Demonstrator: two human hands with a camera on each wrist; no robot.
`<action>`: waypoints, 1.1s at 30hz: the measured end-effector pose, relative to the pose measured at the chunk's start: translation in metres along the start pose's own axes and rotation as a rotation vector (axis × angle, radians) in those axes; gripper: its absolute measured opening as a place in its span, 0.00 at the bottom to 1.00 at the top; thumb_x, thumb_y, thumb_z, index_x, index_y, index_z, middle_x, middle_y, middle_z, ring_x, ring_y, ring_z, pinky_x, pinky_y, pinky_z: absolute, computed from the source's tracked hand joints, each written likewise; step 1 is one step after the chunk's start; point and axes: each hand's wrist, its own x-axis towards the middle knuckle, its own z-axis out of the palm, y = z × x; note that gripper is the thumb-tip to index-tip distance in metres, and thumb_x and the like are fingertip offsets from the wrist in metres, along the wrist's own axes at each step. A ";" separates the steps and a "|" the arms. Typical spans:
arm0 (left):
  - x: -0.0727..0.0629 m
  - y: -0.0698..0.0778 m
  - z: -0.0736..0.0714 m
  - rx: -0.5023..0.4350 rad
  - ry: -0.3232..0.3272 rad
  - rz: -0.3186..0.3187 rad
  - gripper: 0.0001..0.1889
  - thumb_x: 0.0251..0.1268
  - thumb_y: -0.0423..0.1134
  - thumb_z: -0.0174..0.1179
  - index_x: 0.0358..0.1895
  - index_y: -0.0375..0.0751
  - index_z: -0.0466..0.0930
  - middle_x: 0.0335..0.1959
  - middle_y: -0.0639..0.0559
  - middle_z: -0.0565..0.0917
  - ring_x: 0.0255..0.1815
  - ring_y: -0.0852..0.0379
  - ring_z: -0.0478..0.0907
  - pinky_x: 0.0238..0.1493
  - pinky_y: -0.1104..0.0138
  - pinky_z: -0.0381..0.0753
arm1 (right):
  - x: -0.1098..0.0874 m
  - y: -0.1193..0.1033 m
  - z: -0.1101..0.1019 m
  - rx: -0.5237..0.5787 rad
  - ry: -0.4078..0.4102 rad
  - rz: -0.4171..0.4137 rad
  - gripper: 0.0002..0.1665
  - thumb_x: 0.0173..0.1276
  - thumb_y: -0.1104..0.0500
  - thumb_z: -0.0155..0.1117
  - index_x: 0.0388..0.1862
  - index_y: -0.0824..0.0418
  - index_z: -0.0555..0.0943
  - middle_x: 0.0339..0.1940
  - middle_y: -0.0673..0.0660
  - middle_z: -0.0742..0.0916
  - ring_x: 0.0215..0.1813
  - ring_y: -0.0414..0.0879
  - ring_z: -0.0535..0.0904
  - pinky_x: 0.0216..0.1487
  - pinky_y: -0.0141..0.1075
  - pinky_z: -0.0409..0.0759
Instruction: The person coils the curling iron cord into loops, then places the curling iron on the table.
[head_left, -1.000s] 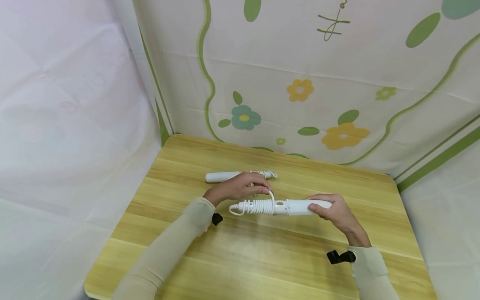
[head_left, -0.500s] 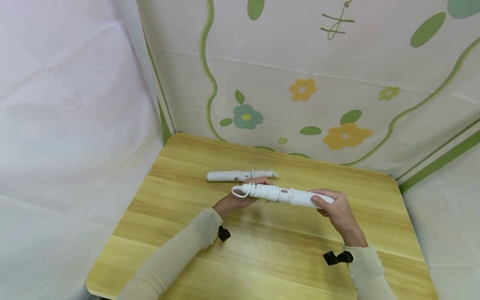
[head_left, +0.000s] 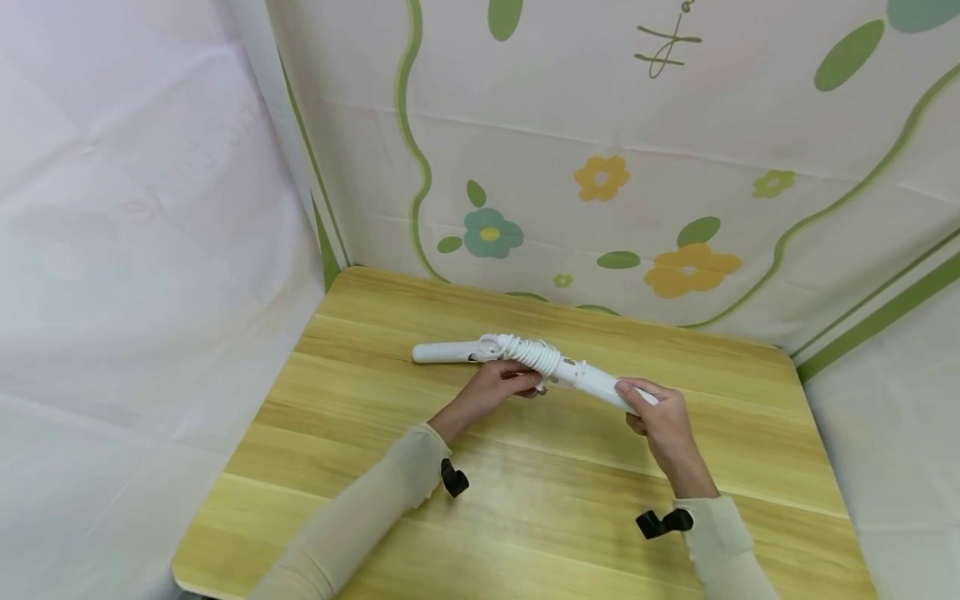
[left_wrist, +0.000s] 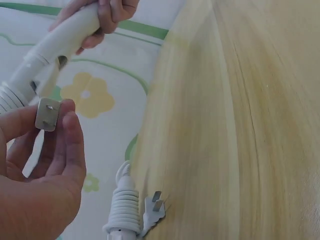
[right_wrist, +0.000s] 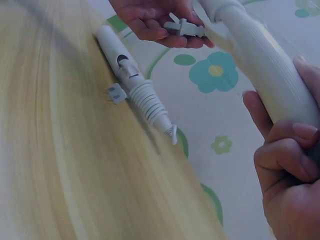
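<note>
My right hand (head_left: 662,421) grips one end of a white hair straightener (head_left: 596,382), held above the table and tilted with its cord end toward the back left. Its white cord (head_left: 534,355) is wound in several turns around the other end. Just below those turns is my left hand (head_left: 497,390), pinching the cord's two-pin plug (left_wrist: 48,114) between thumb and fingers. A similar white hair straightener (right_wrist: 132,75) lies on the table, its cord also wound and its plug (right_wrist: 117,93) sticking out at the side. In the head view the held one partly covers it.
The wooden table (head_left: 525,517) has its back edge against a white curtain (head_left: 540,125) printed with flowers. More white fabric (head_left: 150,250) hangs along the left side. A black camera mount (head_left: 663,523) sits on each wrist.
My left hand has gone from guiding the cord over the turns to under the straightener, where it holds the plug. The straightener's cord end has swung up toward the back, over the lying one.
</note>
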 end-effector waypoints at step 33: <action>0.032 -0.060 0.066 0.052 0.208 -0.247 0.18 0.73 0.54 0.73 0.43 0.40 0.95 0.34 0.42 0.94 0.36 0.49 0.93 0.41 0.60 0.92 | -0.006 0.080 -0.065 -0.345 0.138 0.176 0.21 0.72 0.38 0.78 0.53 0.50 0.94 0.28 0.44 0.83 0.23 0.38 0.73 0.24 0.33 0.74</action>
